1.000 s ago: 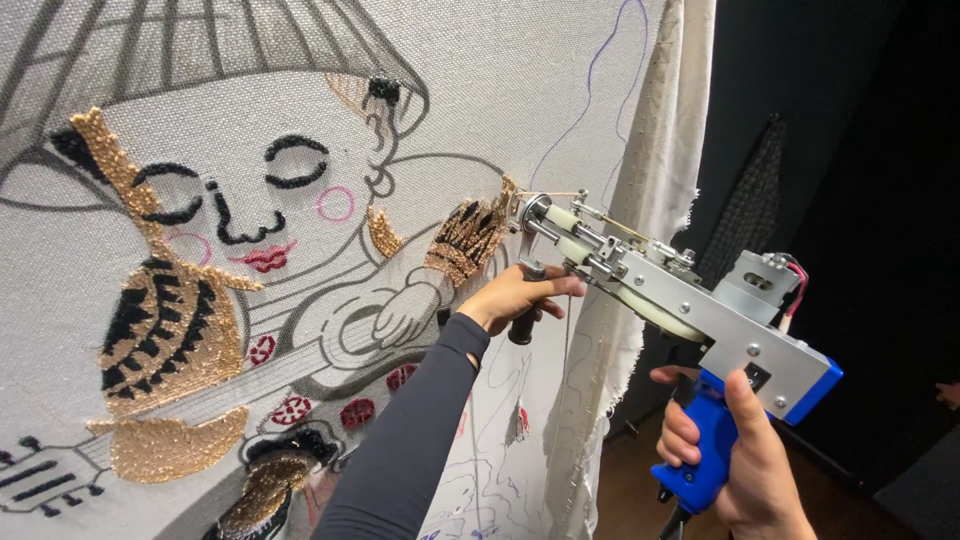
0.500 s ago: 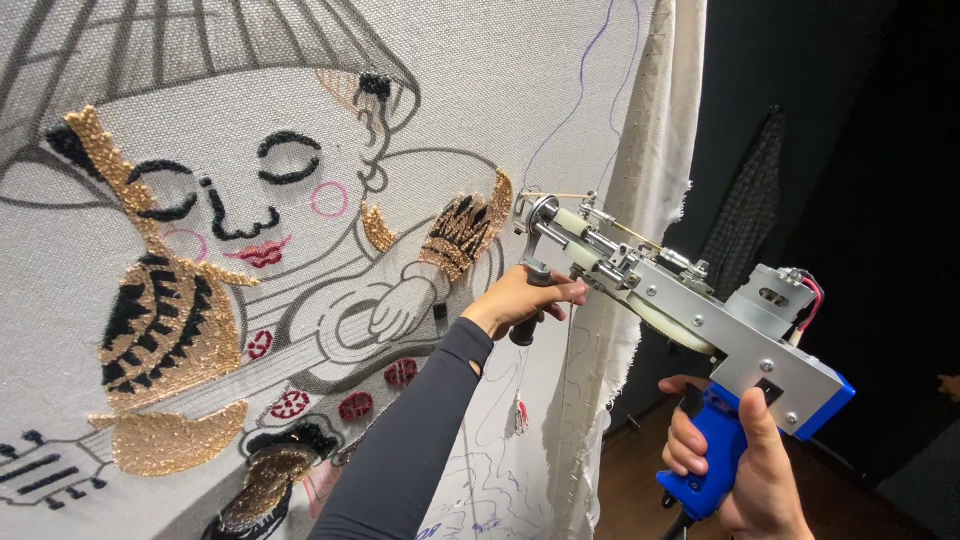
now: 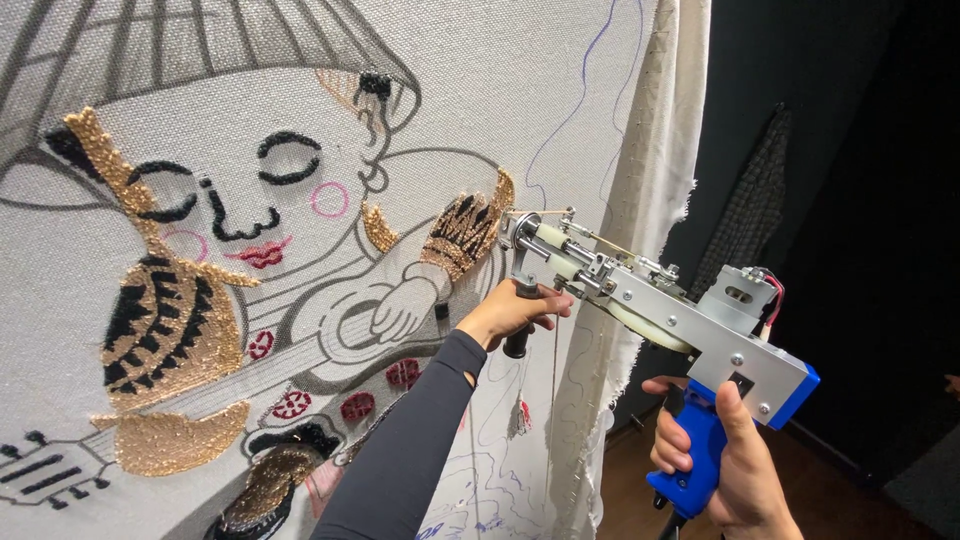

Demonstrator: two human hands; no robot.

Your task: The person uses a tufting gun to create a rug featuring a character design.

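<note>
Head view, looking up the stretched tufting cloth (image 3: 560,90): the left hand (image 3: 515,312) is up at the work, its fingers (image 3: 552,302) curled tight around the black front grip (image 3: 518,343) of the tufting gun (image 3: 660,315). The right hand (image 3: 725,460) sits lower and further back, fingers wrapped around the blue pistol handle (image 3: 695,455), thumb lying up the side of the metal body. The gun slants from that handle up toward the cloth, and its needle end (image 3: 520,222) meets the fabric just above the left fingers, right beside the gold-and-black tufted cuff (image 3: 462,228). A pale strand of yarn (image 3: 600,238) runs along the top of the gun to the needle.

How far along, as a judgement: patchy. Tufted so far are the black eyes and brows, red lips, gold hair strip, the black-and-gold panel (image 3: 165,325) far left of the fingers, a few red flowers (image 3: 403,373) and a gold block low down. Most of the drawn figure, including the face, the hand and the robe lines beneath the left forearm, shows only as outline on bare cloth, so much is left. To the right of both hands hangs the loose cloth edge (image 3: 640,250) against a dark room.
</note>
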